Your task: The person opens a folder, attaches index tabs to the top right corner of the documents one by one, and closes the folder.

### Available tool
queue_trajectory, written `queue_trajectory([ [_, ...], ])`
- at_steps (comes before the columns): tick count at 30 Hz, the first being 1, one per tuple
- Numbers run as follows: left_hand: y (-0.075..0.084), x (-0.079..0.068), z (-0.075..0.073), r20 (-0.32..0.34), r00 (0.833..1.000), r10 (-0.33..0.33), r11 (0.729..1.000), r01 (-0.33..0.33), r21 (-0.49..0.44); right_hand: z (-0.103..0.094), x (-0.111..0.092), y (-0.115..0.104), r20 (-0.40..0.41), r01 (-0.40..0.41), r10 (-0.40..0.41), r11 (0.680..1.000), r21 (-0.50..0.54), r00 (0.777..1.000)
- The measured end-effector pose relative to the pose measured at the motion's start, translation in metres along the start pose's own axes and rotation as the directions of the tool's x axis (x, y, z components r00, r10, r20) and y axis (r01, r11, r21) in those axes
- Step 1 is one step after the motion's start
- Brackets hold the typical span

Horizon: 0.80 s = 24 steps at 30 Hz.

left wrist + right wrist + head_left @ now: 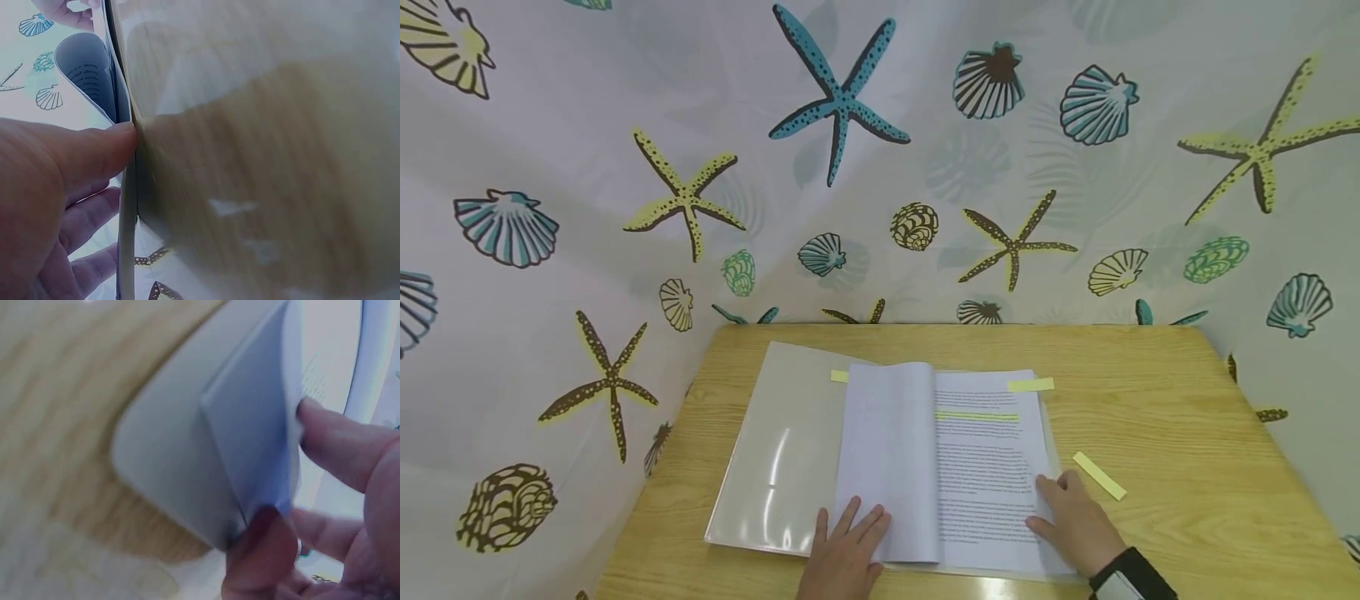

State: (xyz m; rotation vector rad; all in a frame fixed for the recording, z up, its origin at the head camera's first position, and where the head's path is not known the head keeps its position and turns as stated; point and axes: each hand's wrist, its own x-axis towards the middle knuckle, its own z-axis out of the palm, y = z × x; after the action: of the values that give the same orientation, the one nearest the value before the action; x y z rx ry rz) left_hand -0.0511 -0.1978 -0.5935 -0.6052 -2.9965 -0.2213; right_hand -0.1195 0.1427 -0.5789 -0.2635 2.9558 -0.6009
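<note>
A clear-covered folder (pixel 775 467) lies open on the table with a stack of printed sheets in it. Folded over to the left is a curled blank-backed page (pixel 880 450); to its right shows a printed page (pixel 981 492) with a yellow highlighted line. My left hand (pixel 842 554) rests with spread fingers on the lower edge of the turned page, its thumb (pixel 106 147) against the folder's edge in the left wrist view. At the right edge, my right hand (pixel 1075 517) pinches the sheets (pixel 250 412), thumb on top and a finger beneath; how many sheets is unclear.
Yellow sticky strips mark the pages, one at the upper right (pixel 1030 385) and one at the upper left (pixel 839 376). A loose yellow strip (pixel 1100 476) lies on the wooden table (pixel 1210 417) beside my right hand. A shell-patterned cloth (pixel 880 292) hangs behind and at the sides.
</note>
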Motion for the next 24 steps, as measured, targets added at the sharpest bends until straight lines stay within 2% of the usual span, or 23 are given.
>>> queue_trajectory([
  [6, 0.002, 0.001, 0.001, 0.002, 1.0, 0.004, 1.0, -0.004, -0.002, 0.0, 0.006, 0.014, 0.034, -0.093, 0.09, 0.991, 0.097, 0.995],
  [9, 0.002, 0.002, 0.0, -0.007, 1.0, 0.016, 1.0, -0.016, -0.011, -0.003, 0.007, 0.019, 0.084, -0.149, 0.134, 0.967, 0.208, 0.987],
  [13, 0.002, 0.002, -0.003, -0.077, 0.995, 0.056, 0.998, -0.057, -0.014, -0.012, 0.008, 0.022, 0.112, -0.194, 0.167, 0.932, 0.306, 0.98],
  [17, 0.004, 0.003, -0.006, -0.172, 0.98, 0.097, 0.995, -0.099, -0.003, -0.02, 0.007, 0.021, 0.081, -0.179, 0.161, 0.933, 0.312, 0.984],
  [24, 0.01, 0.009, -0.015, -0.261, 0.957, 0.129, 0.988, -0.146, -0.046, -0.027, 0.006, 0.014, 0.076, -0.195, 0.18, 0.925, 0.327, 0.981],
])
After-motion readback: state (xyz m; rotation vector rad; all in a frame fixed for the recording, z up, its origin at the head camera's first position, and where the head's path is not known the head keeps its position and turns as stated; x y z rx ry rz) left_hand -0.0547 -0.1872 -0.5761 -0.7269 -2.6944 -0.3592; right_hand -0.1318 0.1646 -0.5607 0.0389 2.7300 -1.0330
